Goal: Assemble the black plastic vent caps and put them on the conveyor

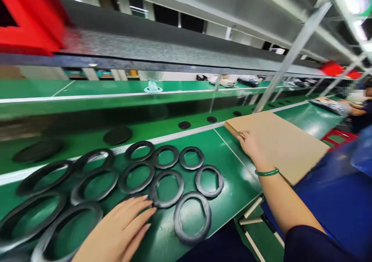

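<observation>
Several black rings lie flat on the green worktop, spread over its left half. My left hand reaches in from the bottom, palm down with its fingers stretched out. Its fingertips are at the near edge of one ring, and part of another ring is hidden behind the hand. Further right, my right hand, with a green bangle on the wrist, has its fingers curled over the left edge of a flat brown cardboard piece. The cardboard rests on the worktop.
A slanted metal post and a grey overhead shelf stand beyond the worktop. Red bins sit on that shelf. Blue plastic is at the right. Another person's arm shows at the far right.
</observation>
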Tool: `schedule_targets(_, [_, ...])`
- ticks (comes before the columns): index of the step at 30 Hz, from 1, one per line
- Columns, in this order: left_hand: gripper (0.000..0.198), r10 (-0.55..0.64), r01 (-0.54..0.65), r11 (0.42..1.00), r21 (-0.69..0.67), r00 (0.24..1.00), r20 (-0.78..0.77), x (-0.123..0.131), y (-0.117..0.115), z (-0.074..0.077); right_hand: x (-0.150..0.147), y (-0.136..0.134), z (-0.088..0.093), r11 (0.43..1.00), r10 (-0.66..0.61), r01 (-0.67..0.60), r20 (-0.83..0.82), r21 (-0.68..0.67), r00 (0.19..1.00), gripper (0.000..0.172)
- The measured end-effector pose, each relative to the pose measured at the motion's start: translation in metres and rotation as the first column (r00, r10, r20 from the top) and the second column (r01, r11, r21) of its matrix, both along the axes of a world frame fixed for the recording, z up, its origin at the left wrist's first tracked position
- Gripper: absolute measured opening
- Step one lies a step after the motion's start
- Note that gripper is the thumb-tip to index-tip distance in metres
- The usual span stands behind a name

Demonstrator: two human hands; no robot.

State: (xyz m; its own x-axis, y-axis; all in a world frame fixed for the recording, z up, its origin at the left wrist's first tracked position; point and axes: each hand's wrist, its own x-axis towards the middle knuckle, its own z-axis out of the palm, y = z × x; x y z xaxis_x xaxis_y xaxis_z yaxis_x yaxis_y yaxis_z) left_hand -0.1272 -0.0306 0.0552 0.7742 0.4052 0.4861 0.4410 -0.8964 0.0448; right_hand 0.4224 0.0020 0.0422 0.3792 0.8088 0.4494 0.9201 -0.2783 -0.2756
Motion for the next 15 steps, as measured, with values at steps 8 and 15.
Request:
schedule_targets(8, [0.028,0.004,-0.027,0.957,-0.289,0.997,-0.079,0.04,0.013,0.005,-0.086,0.113,-0.041,0.913,0.397,-0.407,-0.251,0.013,0.883,0.028])
schedule_targets(15, [0.026,0.242,-0.189,0.937,-0.294,0.957,0.157,0.008,0.038,0.052,-0.087,0.12,-0.065,0.915,0.36,-0.402,-0.411,-0.017,0.837,0.032])
